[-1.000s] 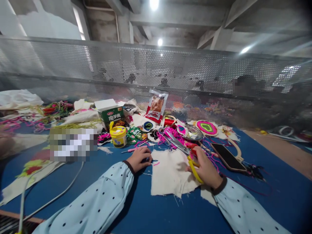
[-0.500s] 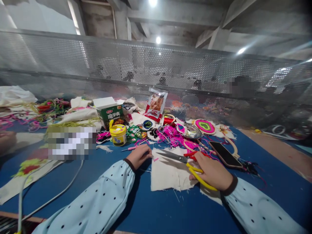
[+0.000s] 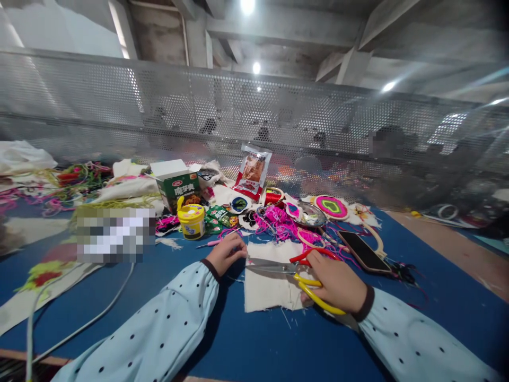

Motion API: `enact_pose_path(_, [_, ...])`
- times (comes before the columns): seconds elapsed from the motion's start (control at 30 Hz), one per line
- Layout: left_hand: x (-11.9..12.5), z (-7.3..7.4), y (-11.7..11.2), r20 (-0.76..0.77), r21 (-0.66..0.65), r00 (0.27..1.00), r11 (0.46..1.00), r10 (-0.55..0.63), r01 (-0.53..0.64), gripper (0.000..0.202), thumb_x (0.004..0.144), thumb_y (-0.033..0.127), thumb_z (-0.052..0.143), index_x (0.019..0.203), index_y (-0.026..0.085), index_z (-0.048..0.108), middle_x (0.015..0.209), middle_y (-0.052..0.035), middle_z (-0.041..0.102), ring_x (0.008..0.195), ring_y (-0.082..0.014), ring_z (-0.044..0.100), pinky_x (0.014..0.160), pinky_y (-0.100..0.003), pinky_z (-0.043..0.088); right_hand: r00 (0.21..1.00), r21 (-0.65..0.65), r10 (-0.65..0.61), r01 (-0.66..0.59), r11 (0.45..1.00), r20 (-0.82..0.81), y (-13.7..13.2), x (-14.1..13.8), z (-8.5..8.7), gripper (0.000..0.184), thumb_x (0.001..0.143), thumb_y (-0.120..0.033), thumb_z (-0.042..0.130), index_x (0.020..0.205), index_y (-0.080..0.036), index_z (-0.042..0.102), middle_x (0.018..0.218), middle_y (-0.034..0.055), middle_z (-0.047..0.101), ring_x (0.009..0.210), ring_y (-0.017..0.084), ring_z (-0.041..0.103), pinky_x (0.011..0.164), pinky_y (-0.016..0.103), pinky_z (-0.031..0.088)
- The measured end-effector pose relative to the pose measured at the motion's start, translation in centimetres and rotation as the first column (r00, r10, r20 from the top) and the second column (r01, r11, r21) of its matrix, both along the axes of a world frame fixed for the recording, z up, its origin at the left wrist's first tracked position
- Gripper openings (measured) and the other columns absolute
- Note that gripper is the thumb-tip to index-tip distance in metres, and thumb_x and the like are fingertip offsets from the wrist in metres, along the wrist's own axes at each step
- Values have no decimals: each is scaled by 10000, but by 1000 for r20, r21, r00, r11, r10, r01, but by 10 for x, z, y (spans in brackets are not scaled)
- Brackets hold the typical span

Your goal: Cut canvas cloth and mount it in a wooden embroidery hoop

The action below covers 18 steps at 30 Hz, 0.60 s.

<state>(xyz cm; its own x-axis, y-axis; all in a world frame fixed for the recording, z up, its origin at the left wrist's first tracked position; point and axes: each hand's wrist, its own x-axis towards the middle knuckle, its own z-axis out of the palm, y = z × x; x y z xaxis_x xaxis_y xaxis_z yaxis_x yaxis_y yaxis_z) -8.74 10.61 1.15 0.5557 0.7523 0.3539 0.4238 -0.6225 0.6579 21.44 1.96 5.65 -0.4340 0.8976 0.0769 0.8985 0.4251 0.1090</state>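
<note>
A piece of cream cloth [image 3: 270,286] with frayed edges lies flat on the blue table [image 3: 254,339] in front of me. My right hand [image 3: 336,281] grips scissors [image 3: 278,267] with red and yellow handles; their steel blades lie across the cloth, pointing left. My left hand [image 3: 226,253] rests on the table at the cloth's left upper edge, fingers curled, touching it. Both arms wear light blue dotted sleeves.
Behind the cloth lie pink yarn [image 3: 278,223], a yellow tub [image 3: 191,222], a green box [image 3: 180,187], a snack packet [image 3: 252,172], embroidered patches [image 3: 332,206], a phone [image 3: 363,252]. A perforated metal screen [image 3: 254,122] closes the far side. A white cable [image 3: 79,329] runs at left.
My right hand has swung the scissors down and leftward, from pointing up over the yarn to lying across the cloth. My left hand stayed at the cloth's edge.
</note>
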Motion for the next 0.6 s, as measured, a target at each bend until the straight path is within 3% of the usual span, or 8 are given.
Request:
enact_pose_path(0.2, [1,-3,1,35,2,999,999,-35,35,234,844,356,499,753,160,591,853,-49,529,833,-164,488,725,-270,400,1000,-3,2,-2,1000,-26,4,-3,-1,661,611,-758,527,911,-171,492,907,66,570,733,235,608,517,294,374])
enact_pose_path(0.37, [2,-4,0,36,-22,998,999,-49,50,224,843,346,501,754,157,584,859,-46,538,822,-156,496,670,-250,393,998,-37,18,-20,999,-54,5,-6,0,681,593,-777,519,909,-174,501,884,68,571,776,246,609,578,303,408])
enact_pose_path(0.6, [2,-5,0,38,-10,998,998,-59,60,227,844,342,498,743,159,586,850,-43,550,828,-159,499,722,-267,394,995,-56,4,-9,998,-100,8,-10,-3,647,593,-731,575,928,-181,518,892,63,576,805,243,606,612,306,422])
